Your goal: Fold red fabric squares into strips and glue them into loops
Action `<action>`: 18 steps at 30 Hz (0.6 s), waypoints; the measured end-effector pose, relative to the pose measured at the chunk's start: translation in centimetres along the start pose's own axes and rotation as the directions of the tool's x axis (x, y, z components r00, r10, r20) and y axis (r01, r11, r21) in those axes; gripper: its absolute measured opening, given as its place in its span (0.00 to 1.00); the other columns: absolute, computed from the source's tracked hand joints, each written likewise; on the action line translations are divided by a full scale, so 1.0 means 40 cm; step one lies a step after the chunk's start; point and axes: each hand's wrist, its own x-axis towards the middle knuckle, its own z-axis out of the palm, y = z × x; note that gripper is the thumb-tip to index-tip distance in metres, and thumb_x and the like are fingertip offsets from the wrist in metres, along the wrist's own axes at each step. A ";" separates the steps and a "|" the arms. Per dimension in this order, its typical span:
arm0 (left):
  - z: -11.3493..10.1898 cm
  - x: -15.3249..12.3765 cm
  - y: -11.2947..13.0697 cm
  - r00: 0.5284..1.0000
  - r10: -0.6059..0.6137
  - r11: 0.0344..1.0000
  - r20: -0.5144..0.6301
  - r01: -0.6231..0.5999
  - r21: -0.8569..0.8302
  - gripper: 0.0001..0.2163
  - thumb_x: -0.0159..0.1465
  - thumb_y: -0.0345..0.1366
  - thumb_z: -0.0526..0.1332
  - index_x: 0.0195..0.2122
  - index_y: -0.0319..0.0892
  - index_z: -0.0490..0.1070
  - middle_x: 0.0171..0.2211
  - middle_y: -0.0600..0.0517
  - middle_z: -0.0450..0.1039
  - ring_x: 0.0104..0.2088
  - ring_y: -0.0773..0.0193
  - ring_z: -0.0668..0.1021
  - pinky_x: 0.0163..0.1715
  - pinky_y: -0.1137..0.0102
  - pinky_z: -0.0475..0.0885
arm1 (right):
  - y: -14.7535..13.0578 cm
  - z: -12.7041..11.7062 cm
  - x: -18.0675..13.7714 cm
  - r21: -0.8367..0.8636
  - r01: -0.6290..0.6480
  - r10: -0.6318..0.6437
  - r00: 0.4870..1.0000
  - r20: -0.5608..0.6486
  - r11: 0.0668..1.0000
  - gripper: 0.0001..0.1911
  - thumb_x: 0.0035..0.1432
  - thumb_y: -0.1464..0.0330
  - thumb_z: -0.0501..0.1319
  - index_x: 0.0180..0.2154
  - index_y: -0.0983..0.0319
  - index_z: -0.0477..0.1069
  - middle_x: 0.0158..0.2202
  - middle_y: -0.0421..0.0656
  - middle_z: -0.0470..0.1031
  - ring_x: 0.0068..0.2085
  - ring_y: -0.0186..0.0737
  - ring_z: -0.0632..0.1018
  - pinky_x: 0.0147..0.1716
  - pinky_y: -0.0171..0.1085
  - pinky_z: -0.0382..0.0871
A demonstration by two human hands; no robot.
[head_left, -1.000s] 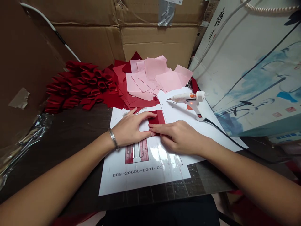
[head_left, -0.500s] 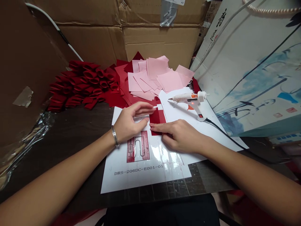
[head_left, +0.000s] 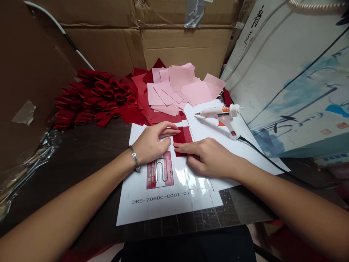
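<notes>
A small piece of red paper [head_left: 183, 135] lies on the white printed sheet [head_left: 128, 214], with a darker left part and a lighter strip at its right. My left hand [head_left: 155, 141] is open at its left side, fingers bent over the upper left edge and thumb apart from them. From the right, my right hand [head_left: 208, 156] lays its stretched fingers across the lower part of the paper, covering some of it; the thumb is tucked below, apart from the fingers. A white hot glue gun [head_left: 223, 114] lies beyond my right hand, nozzle to the left.
Pink paper squares [head_left: 182, 82] are heaped on red paper [head_left: 141, 91] at the back. Rolled red paper pieces [head_left: 95, 96] are stacked at the left. Cardboard [head_left: 180, 51] walls the back; a painted white panel [head_left: 289, 83] leans at right. The gun's black cord [head_left: 261, 156] runs right.
My left fingers have come down slightly from the top edge of the red paper, uncovering more of it. My right hand stays in place. The view has shifted a little.
</notes>
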 end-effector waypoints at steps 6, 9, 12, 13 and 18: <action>0.001 0.001 -0.003 0.999 0.042 0.989 0.027 -0.045 0.141 0.20 0.59 0.25 0.54 0.53 0.41 0.63 0.57 0.43 0.71 0.60 0.57 0.72 0.60 0.58 0.69 | 0.001 0.000 0.000 -0.007 0.014 -0.014 1.000 -0.006 1.000 0.25 0.55 0.77 0.54 0.53 0.61 0.75 0.57 0.41 0.74 0.31 0.36 0.80 0.37 0.38 0.72; 0.002 0.001 -0.002 0.997 0.066 0.972 0.047 -0.075 0.221 0.21 0.61 0.27 0.54 0.56 0.41 0.61 0.59 0.43 0.69 0.61 0.58 0.71 0.61 0.59 0.68 | 0.002 0.001 -0.002 -0.015 0.018 -0.018 1.000 -0.008 1.000 0.26 0.54 0.76 0.54 0.53 0.61 0.74 0.56 0.42 0.75 0.28 0.35 0.78 0.35 0.38 0.72; 0.002 -0.001 0.001 0.995 0.082 0.941 0.061 -0.097 0.325 0.19 0.64 0.30 0.54 0.58 0.41 0.61 0.59 0.44 0.70 0.59 0.58 0.72 0.59 0.59 0.68 | 0.001 0.002 -0.004 -0.038 0.025 -0.025 1.000 -0.008 0.999 0.26 0.55 0.75 0.54 0.55 0.61 0.73 0.55 0.43 0.76 0.33 0.38 0.81 0.37 0.38 0.72; 0.002 -0.001 0.003 0.994 0.086 0.918 0.065 -0.104 0.382 0.18 0.65 0.32 0.53 0.57 0.42 0.62 0.58 0.45 0.70 0.58 0.57 0.73 0.59 0.57 0.68 | 0.000 0.002 -0.004 -0.046 0.030 -0.031 1.000 -0.003 0.998 0.26 0.55 0.75 0.54 0.56 0.62 0.72 0.55 0.43 0.76 0.36 0.40 0.81 0.38 0.38 0.72; 0.011 -0.007 0.010 0.985 0.096 0.805 0.144 -0.162 0.571 0.14 0.70 0.34 0.46 0.52 0.43 0.66 0.53 0.50 0.74 0.53 0.58 0.75 0.65 0.50 0.56 | -0.007 -0.002 -0.007 -0.116 0.053 -0.049 0.998 0.031 0.992 0.25 0.57 0.73 0.54 0.56 0.63 0.71 0.55 0.48 0.76 0.40 0.45 0.82 0.38 0.40 0.72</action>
